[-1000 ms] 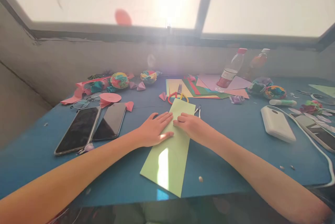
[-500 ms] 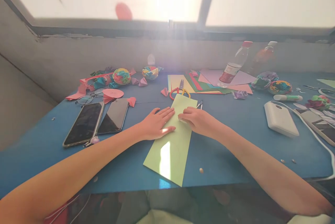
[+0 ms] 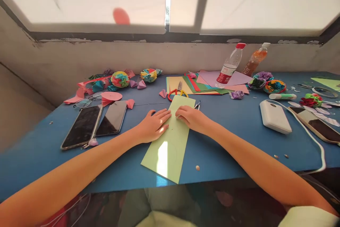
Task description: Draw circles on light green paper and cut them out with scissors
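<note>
Left hand (image 3: 152, 126) flat and right hand (image 3: 191, 118) curled, both pressing long pale-green paper strip (image 3: 168, 142) mid blue worktop (image 3: 228, 138); may skew if either palm slides.

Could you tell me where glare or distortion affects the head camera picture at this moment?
Head view: the window is blown out white; a bright patch glares on the green paper under the left hand and right hand; the table edges bow from wide-angle distortion.
</note>
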### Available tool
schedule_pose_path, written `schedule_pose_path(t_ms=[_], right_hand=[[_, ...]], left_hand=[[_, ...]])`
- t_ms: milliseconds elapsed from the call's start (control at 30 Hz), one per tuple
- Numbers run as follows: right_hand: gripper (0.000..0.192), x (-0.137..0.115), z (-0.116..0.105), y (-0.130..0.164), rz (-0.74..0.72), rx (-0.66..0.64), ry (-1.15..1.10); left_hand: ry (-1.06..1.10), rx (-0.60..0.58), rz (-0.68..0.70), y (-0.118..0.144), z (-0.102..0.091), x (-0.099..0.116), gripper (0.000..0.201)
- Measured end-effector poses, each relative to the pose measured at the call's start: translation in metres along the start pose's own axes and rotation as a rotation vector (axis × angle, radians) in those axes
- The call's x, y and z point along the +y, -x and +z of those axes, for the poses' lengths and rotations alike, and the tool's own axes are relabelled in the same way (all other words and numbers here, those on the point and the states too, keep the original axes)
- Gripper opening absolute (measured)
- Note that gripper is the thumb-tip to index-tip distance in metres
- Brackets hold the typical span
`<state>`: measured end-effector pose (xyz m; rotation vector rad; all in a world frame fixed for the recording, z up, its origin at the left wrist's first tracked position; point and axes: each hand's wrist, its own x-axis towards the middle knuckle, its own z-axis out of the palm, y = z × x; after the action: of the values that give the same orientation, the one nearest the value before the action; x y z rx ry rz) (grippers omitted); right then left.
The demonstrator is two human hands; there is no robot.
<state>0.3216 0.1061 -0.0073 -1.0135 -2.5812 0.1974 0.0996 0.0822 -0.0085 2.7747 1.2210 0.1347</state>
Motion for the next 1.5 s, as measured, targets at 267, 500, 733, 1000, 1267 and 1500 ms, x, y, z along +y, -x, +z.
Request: schedule_pose_path(t_ms=[267, 500, 733, 1000, 1267, 1500], right_hand=[[0.023, 0.002, -0.001, -0.003, -0.169, 0.099, -0.061], [0.027, -0.001, -0.005, -0.001, -0.105, 0.005, -0.032], [0.028, -0.012, -0.011, 0.0, -0.097, -0.094, 0.066], [0.029, -0.036, -0.036, 0.005, 0.055, -0.349, 0.172], [0.028, -0.044, -0.043, 0.016, 0.013, -0.377, 0.062], [0.024, -0.011, -0.038, 0.01, 0.021, -0.185, -0.116]], left_hand=[[0.212, 0.114, 0.18, -0.028, -0.006, 0.001, 0.045], [0.464, 0.166, 0.233, -0.049, -0.001, 0.002, 0.047], [0.417, 0.171, 0.24, -0.043, 0.005, 0.002, 0.048], [0.229, 0.19, 0.225, -0.043, 0.017, -0.007, 0.041], [0.208, 0.185, 0.233, -0.042, 0.02, -0.007, 0.04], [0.375, 0.116, 0.23, -0.04, 0.017, -0.012, 0.048]])
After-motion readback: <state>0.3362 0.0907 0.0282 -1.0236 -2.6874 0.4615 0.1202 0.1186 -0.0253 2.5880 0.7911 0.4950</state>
